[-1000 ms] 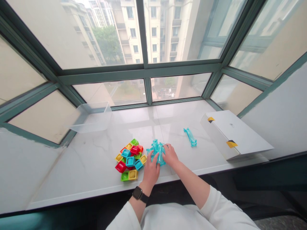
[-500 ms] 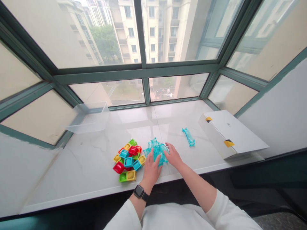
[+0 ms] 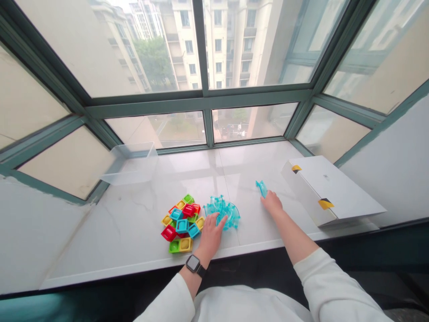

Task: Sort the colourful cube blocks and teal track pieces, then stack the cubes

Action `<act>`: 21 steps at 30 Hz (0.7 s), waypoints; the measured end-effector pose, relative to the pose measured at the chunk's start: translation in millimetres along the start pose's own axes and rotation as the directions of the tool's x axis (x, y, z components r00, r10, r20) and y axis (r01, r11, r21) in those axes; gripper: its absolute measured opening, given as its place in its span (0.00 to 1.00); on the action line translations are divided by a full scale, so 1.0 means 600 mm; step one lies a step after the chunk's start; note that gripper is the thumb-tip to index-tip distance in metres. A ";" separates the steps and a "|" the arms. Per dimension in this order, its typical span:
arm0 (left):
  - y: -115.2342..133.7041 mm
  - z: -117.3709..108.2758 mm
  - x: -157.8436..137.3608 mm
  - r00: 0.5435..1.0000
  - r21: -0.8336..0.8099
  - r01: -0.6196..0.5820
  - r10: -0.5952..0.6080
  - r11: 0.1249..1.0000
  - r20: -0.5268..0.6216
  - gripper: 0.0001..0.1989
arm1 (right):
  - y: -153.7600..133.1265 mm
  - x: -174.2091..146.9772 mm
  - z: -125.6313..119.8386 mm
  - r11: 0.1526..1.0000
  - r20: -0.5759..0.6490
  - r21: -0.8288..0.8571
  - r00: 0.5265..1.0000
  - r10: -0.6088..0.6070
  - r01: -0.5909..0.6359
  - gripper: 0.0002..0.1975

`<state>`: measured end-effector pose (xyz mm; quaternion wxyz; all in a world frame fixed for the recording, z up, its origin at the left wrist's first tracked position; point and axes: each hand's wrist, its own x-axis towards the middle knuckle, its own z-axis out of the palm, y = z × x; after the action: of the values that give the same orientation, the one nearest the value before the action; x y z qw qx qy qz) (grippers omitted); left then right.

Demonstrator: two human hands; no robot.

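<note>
My right hand (image 3: pixel 272 204) is closed over the near end of a long translucent blue plastic piece (image 3: pixel 261 187) lying on the white ledge; its far end sticks out past my fingers. My left hand (image 3: pixel 210 233), with a dark watch on the wrist, rests at the near edge of a pile of translucent blue plastic pieces (image 3: pixel 229 213). Its thumb and fingers are apart and touch the pile. Left of that hand lies a heap of small square plastic pieces (image 3: pixel 182 226) in red, yellow, green and blue.
A clear plastic bin (image 3: pixel 132 172) stands at the back left of the ledge (image 3: pixel 110 232). At the right is a white box (image 3: pixel 335 190) with yellow-and-black tabs. Green-framed windows close off the back, and the ledge's front edge runs before my body.
My right hand has left the blue pile, moved right and closed on the separate blue piece. The left hand stays by the pile. The view has shifted slightly.
</note>
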<state>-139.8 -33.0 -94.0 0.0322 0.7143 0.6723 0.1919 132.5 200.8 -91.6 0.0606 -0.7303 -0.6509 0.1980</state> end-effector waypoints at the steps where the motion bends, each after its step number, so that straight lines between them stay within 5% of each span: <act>1: 0.000 0.000 0.000 1.000 -0.002 0.004 -0.004 1.000 -0.001 0.31 | -0.004 -0.011 0.008 0.999 0.013 0.005 0.999 -0.032 0.032 0.22; 11: 0.000 0.010 0.009 0.998 -0.019 0.047 -0.047 0.999 -0.030 0.29 | -0.052 -0.137 0.068 0.963 0.088 0.122 0.964 -0.250 0.239 0.14; 16: -0.007 0.014 0.023 0.984 -0.238 0.111 -0.140 0.965 -0.107 0.29 | -0.072 -0.150 0.081 0.951 0.097 0.213 0.963 -0.250 0.225 0.12; 21: -0.012 0.001 0.032 0.924 -0.533 0.164 -0.318 0.830 -0.212 0.23 | -0.086 -0.141 0.071 0.927 0.031 0.331 0.980 -0.195 0.174 0.13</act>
<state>-146.3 -13.5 -92.2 0.1430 0.5527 0.6809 0.4587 62.4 118.5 -94.9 0.1785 -0.6390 -0.6765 0.3196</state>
